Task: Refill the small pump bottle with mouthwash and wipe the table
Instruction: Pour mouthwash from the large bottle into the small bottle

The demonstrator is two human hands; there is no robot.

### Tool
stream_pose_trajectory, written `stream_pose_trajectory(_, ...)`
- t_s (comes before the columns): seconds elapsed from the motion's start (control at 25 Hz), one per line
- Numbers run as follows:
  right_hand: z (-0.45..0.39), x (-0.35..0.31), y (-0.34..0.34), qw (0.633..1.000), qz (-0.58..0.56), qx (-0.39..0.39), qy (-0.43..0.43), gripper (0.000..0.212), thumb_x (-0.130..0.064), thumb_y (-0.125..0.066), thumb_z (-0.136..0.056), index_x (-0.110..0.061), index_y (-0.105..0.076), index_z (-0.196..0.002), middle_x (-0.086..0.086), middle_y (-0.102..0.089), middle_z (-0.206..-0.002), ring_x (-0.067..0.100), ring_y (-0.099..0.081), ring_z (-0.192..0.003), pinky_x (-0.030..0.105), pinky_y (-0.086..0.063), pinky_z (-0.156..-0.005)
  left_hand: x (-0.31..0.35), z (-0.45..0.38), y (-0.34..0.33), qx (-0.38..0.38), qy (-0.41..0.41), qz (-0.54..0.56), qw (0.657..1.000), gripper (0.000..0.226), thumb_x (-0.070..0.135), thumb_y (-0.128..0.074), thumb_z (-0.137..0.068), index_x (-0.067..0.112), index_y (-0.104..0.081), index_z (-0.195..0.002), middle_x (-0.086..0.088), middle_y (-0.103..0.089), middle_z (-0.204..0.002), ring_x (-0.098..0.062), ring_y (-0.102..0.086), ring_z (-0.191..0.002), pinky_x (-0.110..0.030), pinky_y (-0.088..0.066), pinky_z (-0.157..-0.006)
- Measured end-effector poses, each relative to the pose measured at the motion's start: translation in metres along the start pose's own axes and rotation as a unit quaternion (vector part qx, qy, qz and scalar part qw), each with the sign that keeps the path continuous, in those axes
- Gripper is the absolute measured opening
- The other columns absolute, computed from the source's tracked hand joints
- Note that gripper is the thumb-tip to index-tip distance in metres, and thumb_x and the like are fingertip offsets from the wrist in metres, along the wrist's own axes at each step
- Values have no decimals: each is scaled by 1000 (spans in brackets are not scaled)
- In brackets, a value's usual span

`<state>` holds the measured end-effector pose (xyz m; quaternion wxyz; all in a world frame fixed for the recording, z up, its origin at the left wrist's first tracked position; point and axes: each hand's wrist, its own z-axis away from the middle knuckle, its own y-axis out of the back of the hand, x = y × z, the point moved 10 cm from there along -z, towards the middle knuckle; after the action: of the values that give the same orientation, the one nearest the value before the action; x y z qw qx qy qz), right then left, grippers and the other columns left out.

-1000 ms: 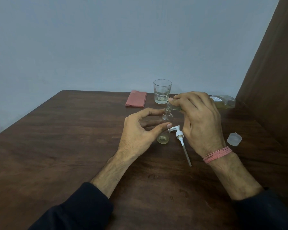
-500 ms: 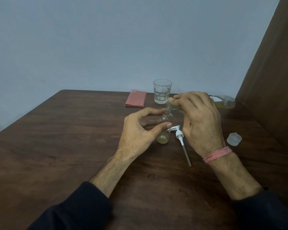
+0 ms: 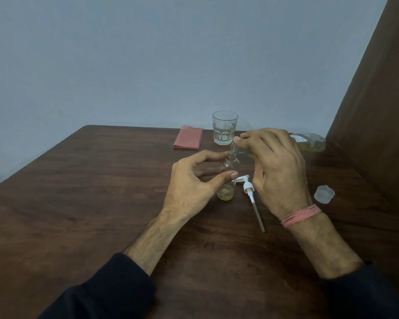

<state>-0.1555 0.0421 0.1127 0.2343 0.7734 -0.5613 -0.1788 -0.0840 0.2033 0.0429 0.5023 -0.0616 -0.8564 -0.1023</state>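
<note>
A small clear pump bottle (image 3: 227,187) stands upright on the dark wooden table (image 3: 101,192), with a little yellowish liquid at its bottom. My left hand (image 3: 194,183) grips it between thumb and fingers. My right hand (image 3: 276,166) holds the mouthwash bottle (image 3: 309,142) tipped on its side, its neck over the small bottle's mouth. The white pump head with its long tube (image 3: 251,196) lies on the table between my hands. A folded pink cloth (image 3: 189,140) lies at the far edge.
A drinking glass (image 3: 224,131) with some clear liquid stands behind the small bottle. A translucent cap (image 3: 324,194) lies to the right of my right wrist. A brown panel (image 3: 373,111) rises along the table's right side.
</note>
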Motion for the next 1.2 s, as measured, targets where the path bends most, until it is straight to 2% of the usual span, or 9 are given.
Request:
stream_pose_trajectory(0.32, 0, 0, 1, 1000, 1, 1, 1, 62, 16, -73, -81, -19, -71, -132, -1, -72, -127, 27, -58, -122, 43, -49, -103, -5, -1, 0, -2, 5, -15, 1000, 43, 24, -103, -86, 27, -86, -126, 16, -89, -119, -4, -88, -106, -26, -71, -92)
stream_pose_trajectory(0.64, 0, 0, 1, 1000, -1, 3, 1, 64, 17, -72, -80, -19, -71, -133, -1, -71, -127, 27, -58, -123, 42, -47, -102, 0, -1, 1, 1, -6, -5, 1000, 41, 26, -103, -85, 37, -85, -120, 17, -89, -119, -5, -88, -106, -23, -70, -90)
stream_pose_trajectory(0.84, 0, 1, 0, 1000, -2, -1, -2, 63, 17, -72, -81, -19, -71, -133, -2, -71, -127, 27, -58, -123, 42, -49, -101, -2, -1, 1, 3, -5, -6, 1000, 41, 25, -104, -85, 31, -87, -122, 17, -89, -119, -5, -88, -105, -23, -70, -88)
stream_pose_trajectory(1.2, 1, 7, -1, 999, -39, 2, -29, 60, 17, -72, -82, -21, -72, -129, -4, -72, -124, 25, -61, -122, 46, -56, -99, -7, -1, 1, 4, 4, -18, 1000, 43, 28, -104, -85, 26, -87, -124, 17, -89, -120, -6, -88, -107, -32, -73, -90)
